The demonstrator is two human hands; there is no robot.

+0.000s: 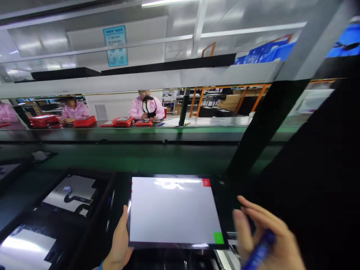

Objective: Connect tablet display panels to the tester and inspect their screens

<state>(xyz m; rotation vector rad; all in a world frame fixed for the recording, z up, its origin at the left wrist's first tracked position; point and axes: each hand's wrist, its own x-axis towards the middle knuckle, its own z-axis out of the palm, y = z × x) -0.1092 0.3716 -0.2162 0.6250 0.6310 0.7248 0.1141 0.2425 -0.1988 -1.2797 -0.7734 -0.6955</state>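
A display panel (pixel 174 213) is lit plain white, with a red square in its upper right corner and a green square in its lower right. My left hand (pixel 119 240) grips the panel by its left edge, thumb along the side and the other fingers hidden behind. To the right of the panel, apart from it, my right hand (pixel 270 236) is closed around a blue marker pen (pixel 260 251). Motion blurs this hand a little, and the pen slants down toward the bottom of the view.
Left of me, black trays hold screen panels, one backside up with a black ribbon cable (pixel 75 198). A dark slanted post (pixel 267 123) stands at right. Beyond the green bench, people in pink (pixel 135 108) sit by red stacks (pixel 122 120). A shelf (pixel 168 80) crosses above.
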